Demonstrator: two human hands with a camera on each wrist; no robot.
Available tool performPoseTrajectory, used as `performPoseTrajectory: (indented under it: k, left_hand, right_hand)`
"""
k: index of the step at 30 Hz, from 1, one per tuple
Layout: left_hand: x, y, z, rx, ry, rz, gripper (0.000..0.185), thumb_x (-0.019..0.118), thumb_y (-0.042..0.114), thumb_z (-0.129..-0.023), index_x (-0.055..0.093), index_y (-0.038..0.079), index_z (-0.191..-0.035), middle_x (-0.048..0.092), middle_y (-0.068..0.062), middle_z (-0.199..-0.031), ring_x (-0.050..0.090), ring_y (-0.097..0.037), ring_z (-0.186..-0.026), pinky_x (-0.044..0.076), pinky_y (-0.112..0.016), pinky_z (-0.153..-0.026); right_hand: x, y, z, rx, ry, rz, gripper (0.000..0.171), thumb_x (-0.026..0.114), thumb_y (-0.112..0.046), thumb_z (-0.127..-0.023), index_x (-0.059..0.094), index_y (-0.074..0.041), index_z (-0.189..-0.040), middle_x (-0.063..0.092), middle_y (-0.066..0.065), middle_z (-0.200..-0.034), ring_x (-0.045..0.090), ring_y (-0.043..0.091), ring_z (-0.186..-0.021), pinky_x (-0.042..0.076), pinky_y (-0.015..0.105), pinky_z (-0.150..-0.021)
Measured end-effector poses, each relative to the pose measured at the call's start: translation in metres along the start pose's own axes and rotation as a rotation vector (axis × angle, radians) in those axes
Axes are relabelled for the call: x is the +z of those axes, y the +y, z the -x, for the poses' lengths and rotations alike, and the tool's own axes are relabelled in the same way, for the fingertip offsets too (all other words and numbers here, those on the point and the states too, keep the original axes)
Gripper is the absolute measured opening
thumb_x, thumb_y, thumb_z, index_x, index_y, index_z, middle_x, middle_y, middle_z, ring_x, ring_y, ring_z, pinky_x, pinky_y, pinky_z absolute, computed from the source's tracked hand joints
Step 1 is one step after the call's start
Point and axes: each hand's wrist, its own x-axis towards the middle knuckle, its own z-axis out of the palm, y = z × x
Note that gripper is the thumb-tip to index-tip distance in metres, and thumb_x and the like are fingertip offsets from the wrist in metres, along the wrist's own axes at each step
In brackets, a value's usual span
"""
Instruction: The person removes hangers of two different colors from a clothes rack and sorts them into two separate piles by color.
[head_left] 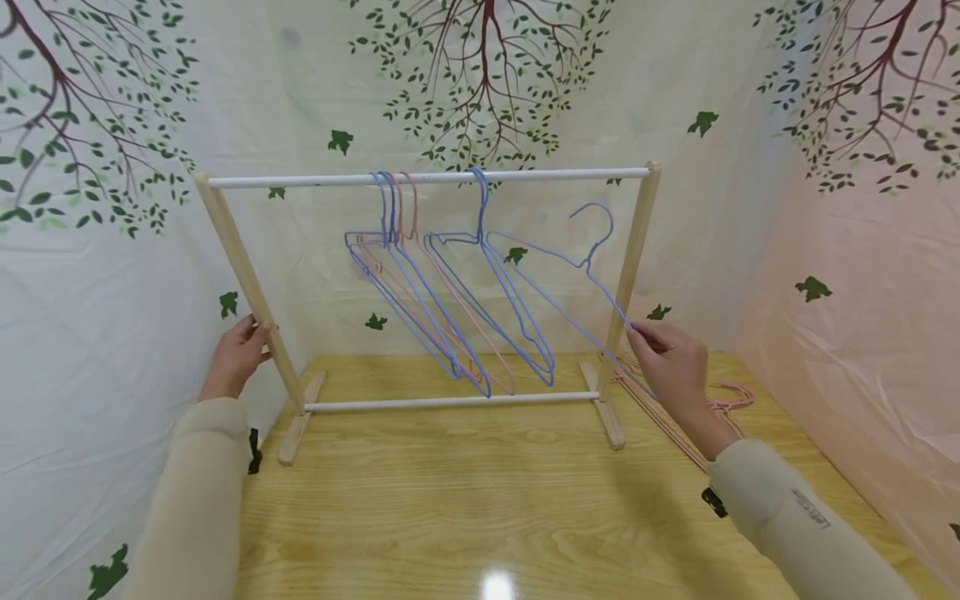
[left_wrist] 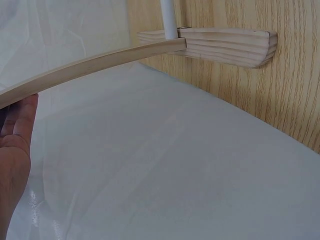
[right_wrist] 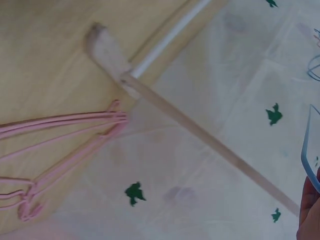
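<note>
My left hand [head_left: 234, 358] holds the left wooden post [head_left: 243, 275] of a small clothes rack, thumb on the near side. In the left wrist view, the fingers of that hand [left_wrist: 17, 132] lie against the post [left_wrist: 90, 67]. With thumb and fingertips, my right hand [head_left: 675, 371] pinches one sloping side of a blue wire hanger [head_left: 587, 265]. Its hook is off the rail, in front of the right post [head_left: 637, 242]. The right wrist view catches only part of this hand [right_wrist: 311, 212] and of the hanger [right_wrist: 305, 150], at the right edge.
Several blue hangers [head_left: 517, 308] and pink hangers [head_left: 465, 312] hang from the white top rail [head_left: 300, 180], in two groups. A pile of pink hangers [head_left: 731, 392] lies on the wooden table [head_left: 450, 500] at the right. Leaf-printed sheeting [head_left: 277, 100] surrounds the table.
</note>
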Motion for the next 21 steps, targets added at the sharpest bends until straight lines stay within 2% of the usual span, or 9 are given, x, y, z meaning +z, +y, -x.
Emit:
performPoseTrajectory:
  k: [4,7,11,15,21]
  left_hand:
    - [0.0,0.0,-0.001,0.013,-0.004,0.007,0.052,0.034,0.027,-0.109,0.033,-0.007,-0.149,0.048,-0.03,-0.131,0.052,-0.008,-0.104,0.051,-0.014,-0.077]
    - [0.0,0.001,0.0,0.006,-0.009,0.005,0.053,0.033,0.028,-0.109,0.032,-0.006,-0.15,0.048,-0.029,-0.132,0.053,-0.009,-0.106,0.052,-0.016,-0.081]
    - [0.001,0.002,0.0,-0.013,-0.008,-0.006,0.054,0.033,0.03,-0.109,0.031,-0.005,-0.151,0.047,-0.029,-0.134,0.053,-0.015,-0.11,0.054,-0.03,-0.092]
    - [0.002,0.004,0.0,-0.023,-0.004,-0.003,0.055,0.032,0.031,-0.109,0.031,-0.005,-0.151,0.046,-0.029,-0.136,0.052,-0.019,-0.113,0.047,-0.047,-0.101]
    - [0.001,0.003,0.0,-0.03,-0.007,0.009,0.055,0.031,0.031,-0.109,0.029,-0.005,-0.152,0.045,-0.031,-0.137,0.05,-0.026,-0.118,0.042,-0.054,-0.104]
  right_hand:
    - [-0.011,0.016,0.021,0.022,-0.053,0.032,0.009,0.074,0.002,-0.086,0.077,0.004,-0.095,0.072,0.015,-0.08,0.053,-0.019,-0.068,0.044,0.002,-0.059]
    - [-0.019,0.026,0.037,0.027,-0.101,0.042,0.01,0.073,0.002,-0.087,0.077,0.004,-0.096,0.072,0.014,-0.08,0.055,-0.016,-0.067,0.046,0.004,-0.058]
    - [-0.029,0.037,0.057,-0.011,-0.151,0.075,0.011,0.074,0.005,-0.084,0.077,0.004,-0.095,0.072,0.014,-0.08,0.056,-0.012,-0.067,0.046,0.005,-0.058]
    - [-0.038,0.043,0.074,-0.038,-0.203,0.096,0.014,0.077,0.007,-0.081,0.077,0.003,-0.094,0.073,0.01,-0.079,0.06,-0.004,-0.065,0.047,0.007,-0.056]
    - [-0.045,0.047,0.103,-0.013,-0.324,0.076,0.014,0.076,0.005,-0.083,0.077,0.0,-0.096,0.073,0.004,-0.08,0.063,0.002,-0.065,0.05,0.011,-0.055]
